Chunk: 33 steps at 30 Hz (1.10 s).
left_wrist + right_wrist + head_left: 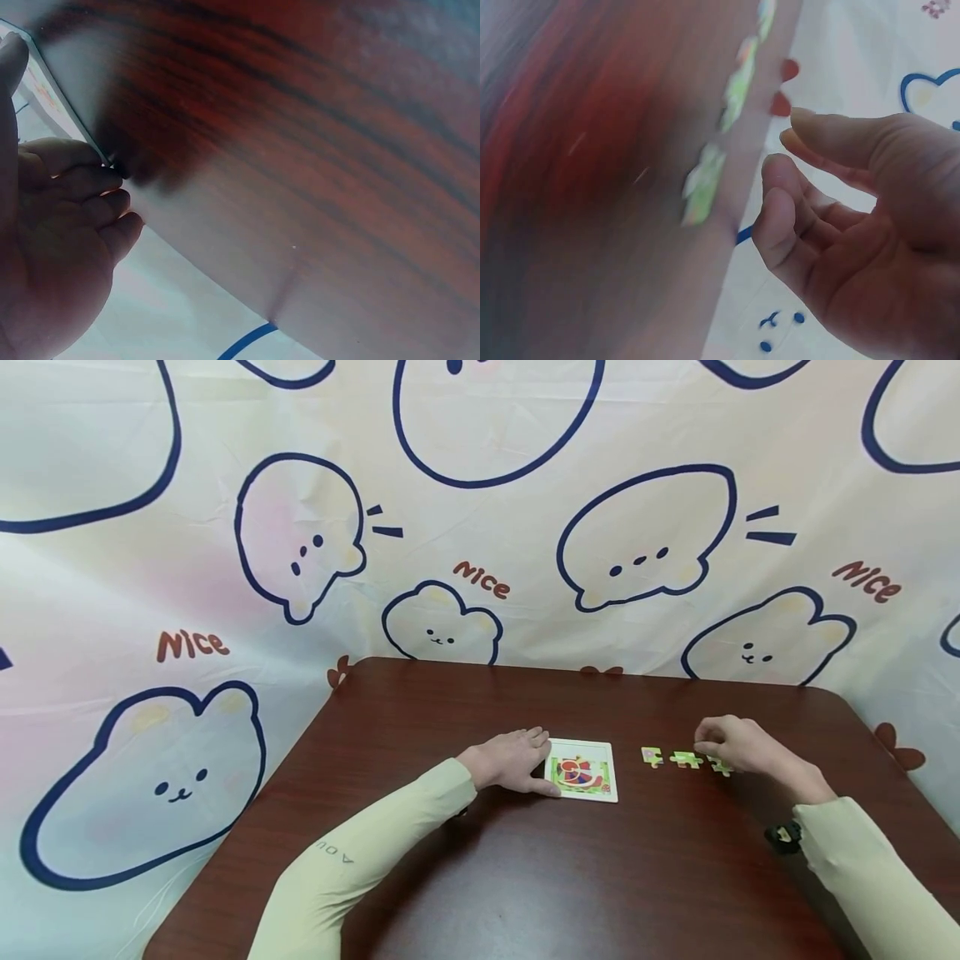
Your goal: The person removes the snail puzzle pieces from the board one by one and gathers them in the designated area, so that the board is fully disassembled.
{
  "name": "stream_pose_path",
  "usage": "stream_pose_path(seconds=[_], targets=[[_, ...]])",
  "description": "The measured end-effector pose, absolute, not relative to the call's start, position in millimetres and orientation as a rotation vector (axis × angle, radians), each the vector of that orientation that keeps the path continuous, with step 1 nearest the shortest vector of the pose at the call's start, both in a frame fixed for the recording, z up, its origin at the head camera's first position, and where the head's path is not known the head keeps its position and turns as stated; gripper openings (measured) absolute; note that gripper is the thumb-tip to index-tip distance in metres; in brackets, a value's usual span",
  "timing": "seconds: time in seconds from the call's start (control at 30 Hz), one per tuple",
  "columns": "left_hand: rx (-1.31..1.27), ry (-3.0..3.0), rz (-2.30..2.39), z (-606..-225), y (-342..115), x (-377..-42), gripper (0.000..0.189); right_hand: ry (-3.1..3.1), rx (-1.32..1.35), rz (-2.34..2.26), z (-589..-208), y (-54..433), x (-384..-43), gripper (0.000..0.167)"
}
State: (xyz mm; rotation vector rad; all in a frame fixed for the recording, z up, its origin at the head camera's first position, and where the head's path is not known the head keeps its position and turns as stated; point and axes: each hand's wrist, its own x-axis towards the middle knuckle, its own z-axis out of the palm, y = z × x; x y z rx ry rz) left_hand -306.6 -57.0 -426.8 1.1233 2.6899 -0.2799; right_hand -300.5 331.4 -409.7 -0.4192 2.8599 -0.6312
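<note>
A white-framed puzzle board [613, 774] lies on the table, with a partly filled red, yellow and green picture inside its frame. My left hand [516, 762] rests at the board's left side, fingers toward the far corner and thumb at the near corner. In the left wrist view the fingers of the left hand [67, 217] touch the board's edge. To the board's right lie three green puzzle pieces in a row: the left piece [652, 757], the middle piece [686, 760] and the right piece [718, 766]. My right hand [738, 745] hovers over the right piece, fingers loosely bent, nothing visible between them.
The dark brown wooden table [570, 877] has rounded far corners. Behind and beside it hangs a pale cloth [525, 527] printed with blue-outlined cartoon animals and the word Nice. A dark band with a small device [783, 837] is on the right wrist.
</note>
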Motion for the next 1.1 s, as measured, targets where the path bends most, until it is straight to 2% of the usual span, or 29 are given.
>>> stream_pose_path(seconds=[0.27, 1.1], targets=[[1.106, 2.681, -0.253, -425.1, -55.6, -305.0, 0.097, 2.928, -0.524, -0.622, -404.9, 296.6, -301.5, 0.010], [1.099, 2.684, -0.260, -424.4, -56.6, -305.9, 0.097, 2.876, -0.631, -0.687, -408.4, 206.9, -300.1, 0.017]])
